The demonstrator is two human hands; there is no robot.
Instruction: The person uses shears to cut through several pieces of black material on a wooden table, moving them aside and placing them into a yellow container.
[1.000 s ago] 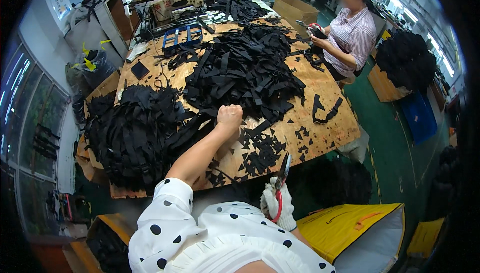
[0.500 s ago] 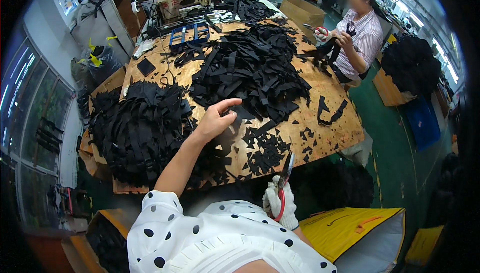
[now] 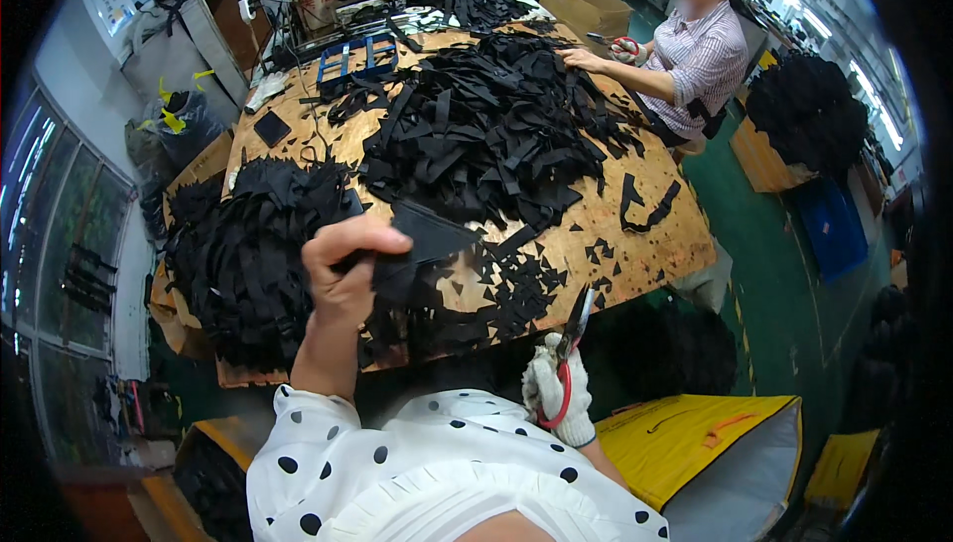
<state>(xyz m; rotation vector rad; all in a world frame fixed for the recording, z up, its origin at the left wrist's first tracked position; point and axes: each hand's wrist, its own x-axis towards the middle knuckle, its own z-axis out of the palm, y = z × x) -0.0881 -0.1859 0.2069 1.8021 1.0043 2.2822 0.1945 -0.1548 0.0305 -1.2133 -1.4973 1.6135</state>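
Toward nine o'clock, the left hand point(image 3: 340, 266) has thumb and forefinger clamped on a black webbing strip point(image 3: 434, 232); at five, the gloved right hand's point(image 3: 543, 384) fingers wrap red-handled scissors point(image 3: 571, 339).

The left hand point(image 3: 347, 259) has shifted leftward, pinching a black strap point(image 3: 435, 234); the co-worker's bare hand point(image 3: 582, 60) has extended to the heap point(image 3: 486, 130).

Green floor point(image 3: 784, 334) at right — pale wall point(image 3: 89, 95), framed windows point(image 3: 74, 185) at left — bright strip lights point(image 3: 816, 24) upper right; wooden counter point(image 3: 677, 249) in middle, dark-speckled surface.
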